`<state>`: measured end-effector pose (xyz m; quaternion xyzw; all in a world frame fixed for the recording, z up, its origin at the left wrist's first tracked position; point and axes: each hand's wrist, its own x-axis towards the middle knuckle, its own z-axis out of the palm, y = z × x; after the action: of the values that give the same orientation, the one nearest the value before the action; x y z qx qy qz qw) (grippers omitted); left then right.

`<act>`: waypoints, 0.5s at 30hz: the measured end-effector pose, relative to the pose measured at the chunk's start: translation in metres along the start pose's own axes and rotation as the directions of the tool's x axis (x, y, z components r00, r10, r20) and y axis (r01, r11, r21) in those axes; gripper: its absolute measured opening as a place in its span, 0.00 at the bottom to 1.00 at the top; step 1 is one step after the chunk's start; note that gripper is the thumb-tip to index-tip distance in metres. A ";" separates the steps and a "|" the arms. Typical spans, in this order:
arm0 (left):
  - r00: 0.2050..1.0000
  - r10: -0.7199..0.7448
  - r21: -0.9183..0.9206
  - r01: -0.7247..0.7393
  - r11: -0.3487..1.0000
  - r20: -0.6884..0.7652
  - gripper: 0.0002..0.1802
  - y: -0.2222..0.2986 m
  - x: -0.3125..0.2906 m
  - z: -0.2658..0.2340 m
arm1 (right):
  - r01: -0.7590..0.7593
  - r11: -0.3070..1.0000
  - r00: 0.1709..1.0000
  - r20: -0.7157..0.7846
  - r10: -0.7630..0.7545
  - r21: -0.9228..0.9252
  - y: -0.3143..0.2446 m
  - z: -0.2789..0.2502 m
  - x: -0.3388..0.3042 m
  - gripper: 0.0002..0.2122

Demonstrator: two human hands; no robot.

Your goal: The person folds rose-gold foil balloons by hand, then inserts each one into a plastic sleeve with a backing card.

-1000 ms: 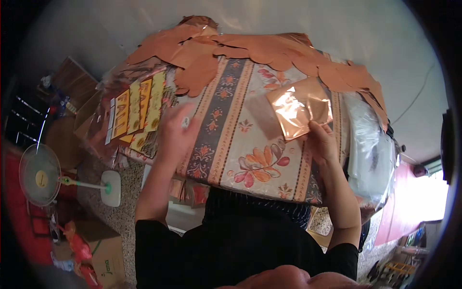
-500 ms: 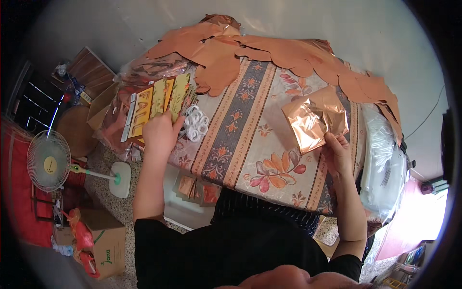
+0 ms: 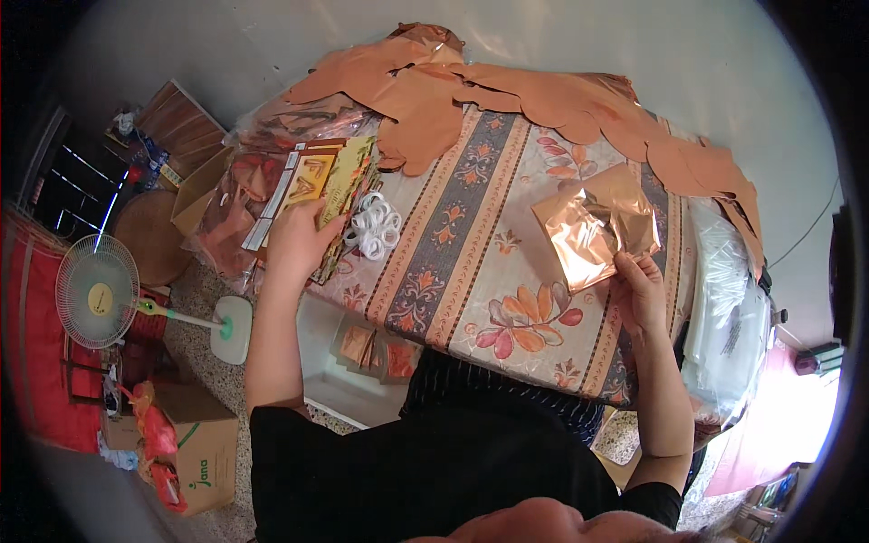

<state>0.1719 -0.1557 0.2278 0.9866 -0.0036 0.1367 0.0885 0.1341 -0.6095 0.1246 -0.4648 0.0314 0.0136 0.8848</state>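
Observation:
My right hand [image 3: 642, 294] pinches the lower right corner of a folded, shiny copper-coloured foil packet [image 3: 597, 226] above the patterned tablecloth. At the left end of the table, my left hand [image 3: 301, 240] is closed over the near edge of several yellow and brown printed cards [image 3: 339, 181], with the thumb toward their right side. How many cards it grips is hidden under the fingers. Right beside the cards lies a cluster of white rings [image 3: 372, 226].
Scalloped copper-brown sheets [image 3: 579, 113] run along the table's far edge. Clear plastic bags [image 3: 724, 317] lie at the right end, plastic-wrapped brown pieces [image 3: 240, 195] at the left. Below the table a white bin [image 3: 335, 398] holds copper packets [image 3: 362, 348]. A fan [image 3: 100, 294] and cardboard box [image 3: 199, 452] stand left.
My left hand has closed around the cards, which now sit tilted and closer together, covering less of the tablecloth. The right hand keeps the foil packet nearly still. The whole view has shifted slightly.

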 end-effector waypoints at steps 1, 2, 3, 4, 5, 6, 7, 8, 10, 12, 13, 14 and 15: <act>1.000 -0.001 0.002 0.001 1.000 -0.001 0.23 0.000 0.001 0.003 | 0.000 1.000 1.000 0.002 0.000 0.002 0.000 0.000 0.000 0.02; 0.999 0.035 0.105 -0.036 0.994 0.010 0.18 -0.001 0.003 0.007 | -0.005 1.000 1.000 -0.013 0.005 -0.013 -0.002 0.000 0.000 0.02; 0.997 0.069 0.206 -0.072 0.976 0.024 0.14 -0.002 0.004 0.011 | -0.010 1.000 1.000 -0.028 0.009 -0.028 -0.003 0.000 0.000 0.02; 0.997 0.067 0.208 -0.071 0.976 0.022 0.14 -0.004 0.003 0.012 | -0.009 1.000 1.000 -0.025 0.009 -0.027 -0.003 0.001 0.000 0.02; 0.993 0.105 0.171 -0.093 0.981 -0.060 0.11 -0.005 0.004 0.013 | -0.006 1.000 1.000 -0.026 0.005 -0.025 -0.003 0.001 0.000 0.02; 0.980 0.138 0.136 -0.118 0.984 -0.143 0.08 -0.007 0.004 0.012 | -0.003 1.000 1.000 -0.027 0.002 -0.023 -0.003 0.001 0.000 0.02; 0.980 0.139 0.138 -0.119 0.983 -0.144 0.08 -0.008 0.005 0.009 | -0.002 1.000 1.000 -0.027 0.001 -0.021 -0.003 0.001 0.001 0.02; 0.984 0.109 0.127 -0.091 0.988 -0.138 0.07 -0.008 0.007 0.004 | 0.007 1.000 0.999 -0.041 -0.008 -0.031 -0.001 -0.001 0.002 0.02; 0.963 0.124 0.124 -0.096 0.988 -0.238 0.06 -0.010 0.009 -0.012 | 0.015 0.999 0.998 -0.057 -0.017 -0.039 -0.001 -0.002 0.002 0.02; 0.955 0.034 -0.111 -0.070 0.991 -0.293 0.06 -0.008 0.012 -0.041 | 0.072 0.996 0.997 -0.035 -0.073 -0.044 -0.003 -0.004 0.002 0.03; 0.973 -0.088 -0.346 0.009 0.938 -0.215 0.06 -0.005 0.013 -0.056 | 0.071 0.997 0.997 -0.038 -0.072 -0.044 -0.005 -0.004 0.002 0.03; 0.972 -0.091 -0.345 0.011 0.938 -0.215 0.06 0.003 0.012 -0.070 | 0.110 0.994 0.992 -0.055 -0.111 -0.012 -0.009 -0.004 0.002 0.03; 0.974 -0.069 -0.556 -0.066 0.829 -0.218 0.07 0.011 0.011 -0.086 | 0.155 0.988 0.985 -0.073 -0.154 0.015 -0.014 -0.002 0.000 0.03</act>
<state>0.1593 -0.1509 0.3136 0.8949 -0.0325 0.2421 0.3735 0.1349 -0.6188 0.1351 -0.4570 0.0271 -0.0722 0.8861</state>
